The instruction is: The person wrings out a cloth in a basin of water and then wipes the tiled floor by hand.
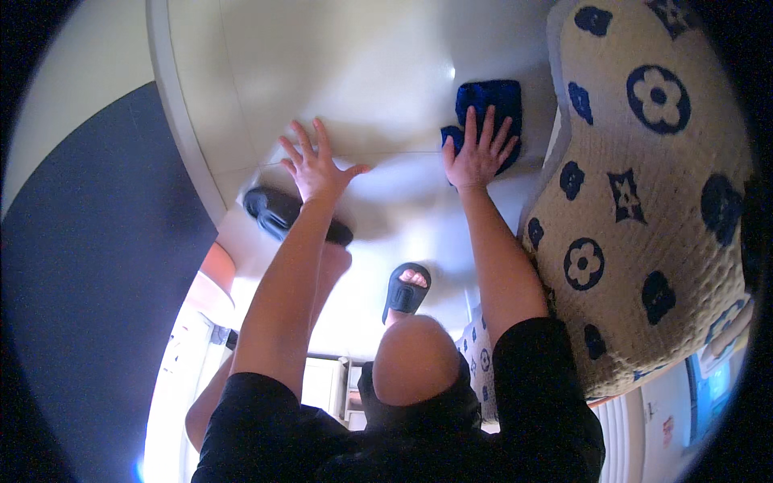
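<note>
My left hand is held out with its fingers spread and nothing in it. Below it in the picture, a black slipper on the floor is partly covered by my left forearm. My right hand, fingers also apart, is over a dark blue, fuzzy, mitten-shaped cloth piece. Whether the palm touches the cloth or hovers above it, I cannot tell. Another black slipper, with toes showing through its open front, is on my foot nearer the middle.
Pale glossy floor tiles lie under both hands. On the right stands a sofa or seat under a quilted beige cover with dark blue flower shapes. A large dark grey surface fills the left side. Behind my legs is a white cabinet.
</note>
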A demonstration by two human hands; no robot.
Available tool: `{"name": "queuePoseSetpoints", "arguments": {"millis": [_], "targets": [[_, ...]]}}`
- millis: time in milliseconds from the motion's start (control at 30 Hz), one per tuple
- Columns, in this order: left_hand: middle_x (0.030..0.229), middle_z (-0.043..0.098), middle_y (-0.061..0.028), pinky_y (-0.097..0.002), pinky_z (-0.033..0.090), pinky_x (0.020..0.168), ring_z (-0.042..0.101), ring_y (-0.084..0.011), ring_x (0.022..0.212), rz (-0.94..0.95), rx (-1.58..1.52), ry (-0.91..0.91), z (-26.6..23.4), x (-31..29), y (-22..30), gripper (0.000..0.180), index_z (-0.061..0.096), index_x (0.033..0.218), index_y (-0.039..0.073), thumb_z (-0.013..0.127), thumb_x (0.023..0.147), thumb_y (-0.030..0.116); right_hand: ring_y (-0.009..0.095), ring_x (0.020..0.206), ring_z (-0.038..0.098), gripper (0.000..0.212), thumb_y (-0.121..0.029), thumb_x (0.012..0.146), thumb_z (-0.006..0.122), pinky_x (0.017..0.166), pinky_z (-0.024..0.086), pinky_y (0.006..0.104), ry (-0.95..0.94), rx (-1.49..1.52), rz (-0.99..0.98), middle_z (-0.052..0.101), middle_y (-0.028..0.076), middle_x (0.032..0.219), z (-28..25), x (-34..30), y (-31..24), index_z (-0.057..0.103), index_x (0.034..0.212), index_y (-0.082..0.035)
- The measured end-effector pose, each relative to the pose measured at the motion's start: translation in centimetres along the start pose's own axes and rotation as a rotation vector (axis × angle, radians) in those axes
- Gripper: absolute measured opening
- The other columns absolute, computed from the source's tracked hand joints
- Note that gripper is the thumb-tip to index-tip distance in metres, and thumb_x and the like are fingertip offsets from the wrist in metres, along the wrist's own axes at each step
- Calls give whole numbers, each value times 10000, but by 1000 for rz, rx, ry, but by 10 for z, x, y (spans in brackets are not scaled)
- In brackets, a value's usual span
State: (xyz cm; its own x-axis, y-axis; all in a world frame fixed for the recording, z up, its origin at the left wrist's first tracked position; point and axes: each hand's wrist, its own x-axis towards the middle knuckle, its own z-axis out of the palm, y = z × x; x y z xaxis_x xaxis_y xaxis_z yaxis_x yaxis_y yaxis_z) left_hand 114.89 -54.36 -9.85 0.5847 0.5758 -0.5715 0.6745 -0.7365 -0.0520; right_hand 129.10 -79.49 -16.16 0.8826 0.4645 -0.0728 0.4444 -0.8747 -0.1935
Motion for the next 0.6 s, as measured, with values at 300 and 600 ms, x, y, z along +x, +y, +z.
{"name": "queuePoseSetpoints", "arguments": {"millis": [300,600], "targets": [[1723,71,-268,-771,286,1128,73,-592,1542,-15,34,33,11,-4,-3,1449,140,1686,174,836,581,802,535,1552,164,792,-510,896,602,1202,89,748,12,-21,18,250,147,1717,4,-1,-1,395,1620,-262],[1731,122,-225,-768,252,1148,117,-518,1569,45,-141,109,13,-18,-1,1242,213,1675,182,827,723,690,493,1553,212,745,-473,925,587,1212,128,730,97,-128,17,285,111,1710,9,-8,6,404,1614,-255]]}}
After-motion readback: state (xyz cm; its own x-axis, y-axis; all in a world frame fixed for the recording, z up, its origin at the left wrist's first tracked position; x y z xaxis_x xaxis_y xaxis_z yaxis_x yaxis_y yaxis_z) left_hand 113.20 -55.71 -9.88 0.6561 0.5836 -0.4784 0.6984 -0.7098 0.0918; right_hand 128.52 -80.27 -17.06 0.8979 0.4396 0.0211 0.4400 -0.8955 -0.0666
